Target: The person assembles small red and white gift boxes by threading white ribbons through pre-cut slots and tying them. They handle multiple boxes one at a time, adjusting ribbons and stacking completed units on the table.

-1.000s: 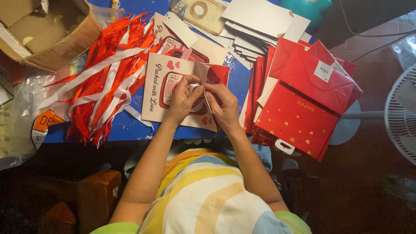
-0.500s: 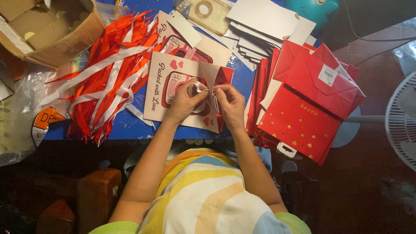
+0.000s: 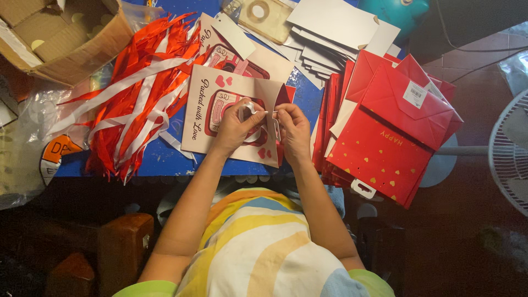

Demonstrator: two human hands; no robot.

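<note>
Hands first: your left hand (image 3: pixel 234 127) and your right hand (image 3: pixel 292 129) sit close together over the flat cream gift bag (image 3: pixel 220 113), fingers curled in, each pinching one end of a short white ribbon (image 3: pixel 254 108) that runs between them; neither hand is spread, and the thumbs press against the fingertips. How the ribbon passes through the bag you cannot tell from this view — your fingers cover that spot.

The cream bag lies flat on the blue table (image 3: pixel 159 159), directly in front of you near the table's front edge; it has a pink and red printed panel, small red hearts and a line of script along its left side; its right edge is folded up and shows a red lining just beside your right hand.

To your left, a loose heap of red and white ribbons (image 3: pixel 132 93) spreads across the table, touching the bag's left edge; beyond it stands an open cardboard box (image 3: pixel 66 38) at the far left corner. More cream bags (image 3: pixel 242 49) lie beneath and behind the one you hold. To your right, a stack of red gift bags (image 3: pixel 396 126) with small gold hearts overhangs the table edge — just beside your right wrist. Grey card sheets (image 3: pixel 330 27) are piled at the far side; a white fan (image 3: pixel 511 148) stands well apart at the right.
</note>
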